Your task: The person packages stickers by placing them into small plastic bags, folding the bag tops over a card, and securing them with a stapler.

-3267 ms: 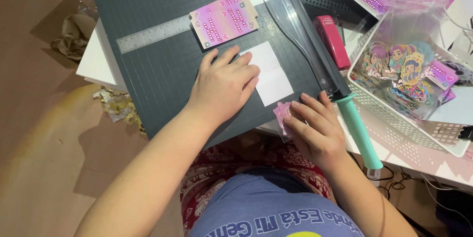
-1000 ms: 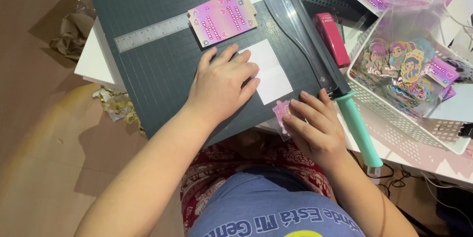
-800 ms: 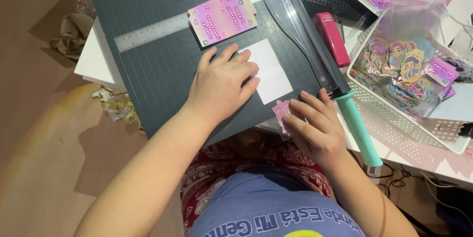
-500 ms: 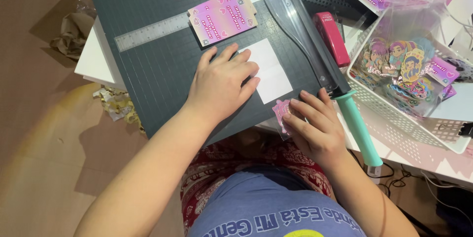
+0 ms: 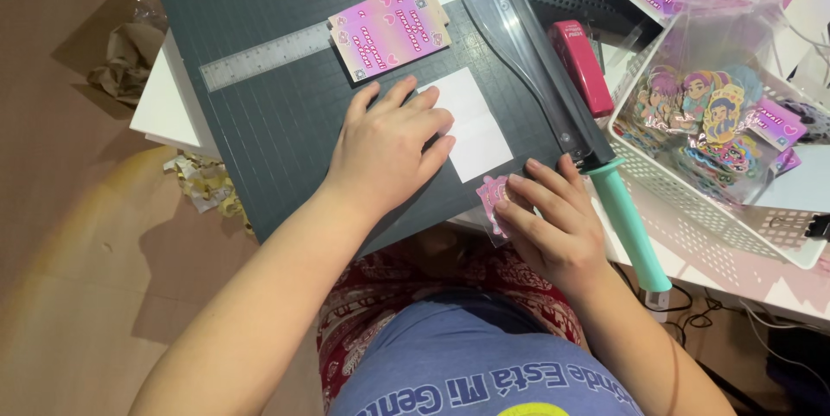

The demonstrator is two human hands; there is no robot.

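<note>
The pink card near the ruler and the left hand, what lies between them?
In the head view, only bare dark cutter mat separates the pink card and left hand; the white paper lies beside the fingers.

one paper cutter [image 5: 285, 113], one white basket [image 5: 692, 200], one red stapler [image 5: 581, 66], two hands [image 5: 389, 148]

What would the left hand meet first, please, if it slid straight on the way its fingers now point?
The left hand lies flat on the white paper, fingers pointing up and right. Going on, it would probably cross the rest of that paper and first meet the cutter's blade arm; depth is hard to judge.
</note>
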